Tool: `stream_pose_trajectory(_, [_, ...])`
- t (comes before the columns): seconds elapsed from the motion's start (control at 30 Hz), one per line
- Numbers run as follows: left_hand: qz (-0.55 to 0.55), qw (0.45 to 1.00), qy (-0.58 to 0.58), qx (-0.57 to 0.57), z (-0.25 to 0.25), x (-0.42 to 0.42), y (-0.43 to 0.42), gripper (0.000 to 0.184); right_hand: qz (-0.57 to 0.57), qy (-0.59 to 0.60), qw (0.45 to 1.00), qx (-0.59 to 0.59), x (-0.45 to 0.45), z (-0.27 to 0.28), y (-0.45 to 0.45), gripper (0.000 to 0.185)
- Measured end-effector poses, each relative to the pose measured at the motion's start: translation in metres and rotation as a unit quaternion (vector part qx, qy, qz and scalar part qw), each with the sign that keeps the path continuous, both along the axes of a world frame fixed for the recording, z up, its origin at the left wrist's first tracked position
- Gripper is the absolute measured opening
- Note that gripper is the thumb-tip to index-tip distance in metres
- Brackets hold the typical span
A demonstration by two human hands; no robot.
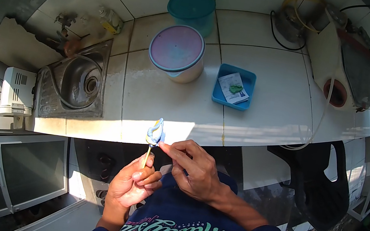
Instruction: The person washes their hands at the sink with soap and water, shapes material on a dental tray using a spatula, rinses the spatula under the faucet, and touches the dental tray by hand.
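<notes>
A thin yellowish stick (146, 157) stands nearly upright in my left hand (136, 181), whose fingers are wrapped round its lower part. On the stick's top end is a small blue, white and yellow shaped piece (154, 132), above the counter's front edge in the view. My right hand (193, 169) is just right of the piece, with its fingertips together at the piece's lower right side. Whether those fingertips pinch a bit of it is too small to tell.
On the tiled counter (168, 97) stand a pink-lidded tub (177, 49), a teal-lidded tub (192, 5) and a blue tray (218, 96) holding a printed packet (233, 88). A metal sink (74, 81) lies left. A black plastic chair (322, 194) is at right, below the counter.
</notes>
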State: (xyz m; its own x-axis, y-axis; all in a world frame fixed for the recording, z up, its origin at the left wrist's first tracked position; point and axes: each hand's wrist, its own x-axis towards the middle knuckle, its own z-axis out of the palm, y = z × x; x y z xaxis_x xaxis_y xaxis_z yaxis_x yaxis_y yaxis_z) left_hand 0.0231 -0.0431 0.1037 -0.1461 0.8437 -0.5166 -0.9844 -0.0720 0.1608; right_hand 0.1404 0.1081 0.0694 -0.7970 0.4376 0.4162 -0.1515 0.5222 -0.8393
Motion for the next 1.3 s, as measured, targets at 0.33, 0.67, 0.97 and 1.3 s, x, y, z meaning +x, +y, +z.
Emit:
stream_pose_trajectory(0.33, [0.009, 0.998, 0.058, -0.016, -0.001, 0.003, 0.000, 0.017, 0.002, 0.015, 0.985, -0.169, 0.007, 0.002, 0.004, 0.034])
stream_pose_trajectory(0.67, [-0.002, 0.984, 0.173, -0.044, -0.002, 0.009, 0.009, 0.018, -0.038, -0.096, 0.963, -0.249, 0.016, -0.001, 0.015, 0.017])
stream_pose_trajectory(0.97, [-0.004, 0.975, 0.219, -0.043, -0.001, 0.013, 0.013, 0.017, 0.053, 0.010, 0.903, -0.427, 0.006, 0.009, -0.001, 0.036])
stream_pose_trajectory(1.3, [0.012, 0.960, 0.271, -0.072, 0.000, 0.015, 0.016, 0.019, 0.085, -0.019, 0.862, -0.500, 0.007, 0.015, -0.001, 0.037])
